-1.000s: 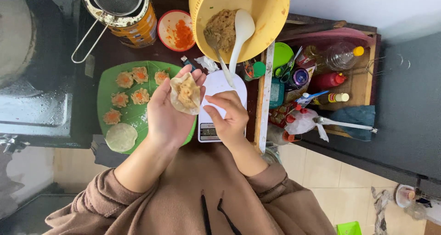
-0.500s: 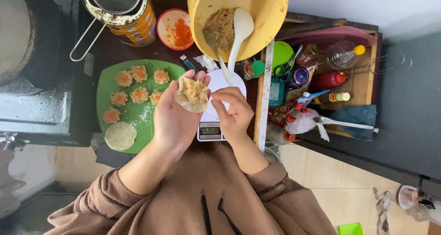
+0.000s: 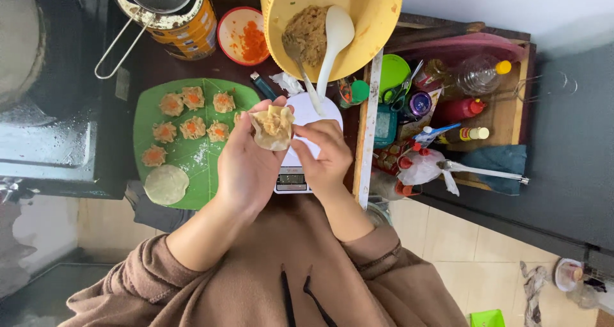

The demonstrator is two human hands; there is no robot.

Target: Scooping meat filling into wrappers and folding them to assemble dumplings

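My left hand (image 3: 246,167) cups a filled dumpling wrapper (image 3: 272,127), its edges gathered up around the meat. My right hand (image 3: 323,154) pinches the wrapper's right side with its fingertips. Both hands hover over a white kitchen scale (image 3: 300,173). To the left lies a green tray (image 3: 192,157) with several finished dumplings (image 3: 192,127) topped with orange, and one flat round wrapper (image 3: 165,184). Above stands a yellow bowl (image 3: 377,20) of minced filling (image 3: 306,36) with a white spoon (image 3: 334,39) in it.
A small red-rimmed bowl of orange bits (image 3: 243,36) sits beside a tin can with a wire strainer (image 3: 160,7). At the right is a wooden crate (image 3: 505,109) with bottles, scissors and a green lid. A dark stove (image 3: 45,128) is at the left.
My left hand has lifted and turned the dumpling slightly, and the wrapper's edges are gathered more closely around the filling. My right hand stays pinching at its side.
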